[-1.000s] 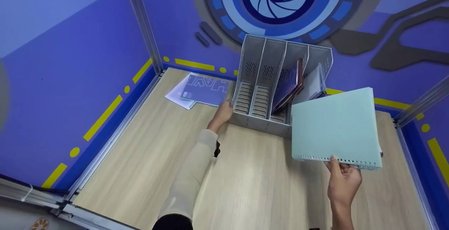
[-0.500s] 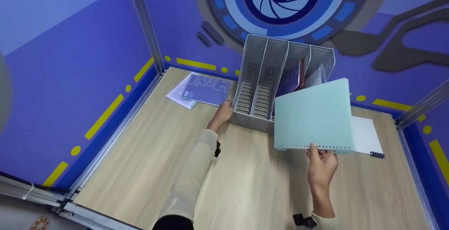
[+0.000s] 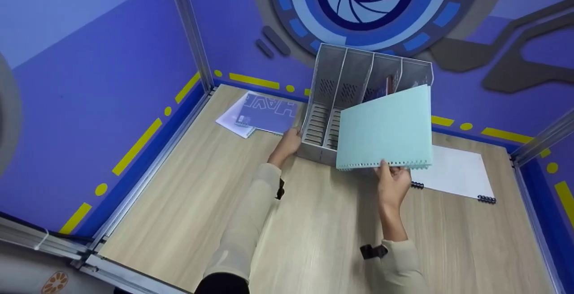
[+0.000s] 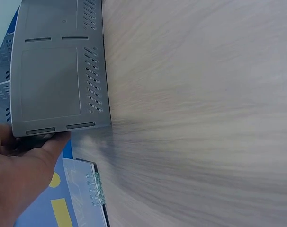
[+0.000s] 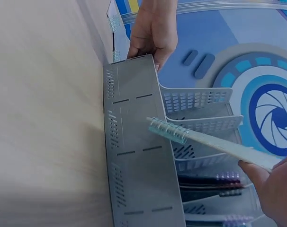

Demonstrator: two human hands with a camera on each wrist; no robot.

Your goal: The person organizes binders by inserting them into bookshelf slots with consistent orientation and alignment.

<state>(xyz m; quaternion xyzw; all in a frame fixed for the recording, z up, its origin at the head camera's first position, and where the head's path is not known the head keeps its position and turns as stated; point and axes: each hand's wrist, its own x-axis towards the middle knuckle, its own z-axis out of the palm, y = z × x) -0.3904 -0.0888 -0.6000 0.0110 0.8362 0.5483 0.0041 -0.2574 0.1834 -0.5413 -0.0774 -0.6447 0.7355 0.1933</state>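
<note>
mint notebook [image 3: 385, 128] is up in front of the gray file rack [image 3: 317, 152], blocking a chunk of its right-hand slots, so what's in there is kinda hard to make out. right hand [image 3: 393, 185] pinches the ringed edge, thumb on the near cover. left hand [image 3: 286, 146] grips the rack's left front corner, some fingertips hidden.

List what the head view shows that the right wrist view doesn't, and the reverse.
Only the head view shows the white notebook on the table, right of the organizer. Only the right wrist view shows the small holes low in its front panel. Both show the left hand gripping the organizer and the right hand holding the mint notebook.
</note>
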